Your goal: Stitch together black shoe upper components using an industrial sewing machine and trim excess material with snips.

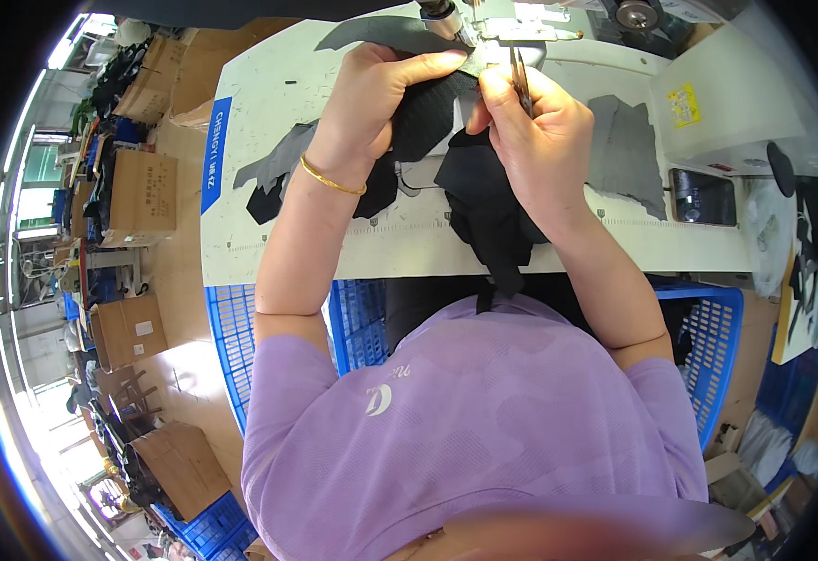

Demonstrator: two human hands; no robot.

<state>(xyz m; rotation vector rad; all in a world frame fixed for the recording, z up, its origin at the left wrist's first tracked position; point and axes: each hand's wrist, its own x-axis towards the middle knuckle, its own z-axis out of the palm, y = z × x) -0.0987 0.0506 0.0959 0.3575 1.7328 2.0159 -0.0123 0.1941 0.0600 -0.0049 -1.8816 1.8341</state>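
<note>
Under the sewing machine's needle area (473, 35), my left hand (372, 103) pinches black fabric (423, 117) between thumb and fingers. Its thumb points toward the presser foot. Close on the right, my right hand (540, 122) is closed around a dark two-pronged pointed tool (521, 82), like tweezers or snips; its prongs point away from me. The right thumb and forefinger are at the edge of the work, beside a small grey piece. Below them, a black cloth piece (488, 196) hangs toward the table's front edge. A curved dark grey piece (390, 34) lies behind my left hand.
Grey fabric (626, 154) and a phone (703, 197) lie on the white table (577, 252) at the right. More grey and black scraps (283, 164) are left of my wrist. Blue baskets (360, 323) stand below the front edge. Cardboard boxes (143, 198) line the floor at left.
</note>
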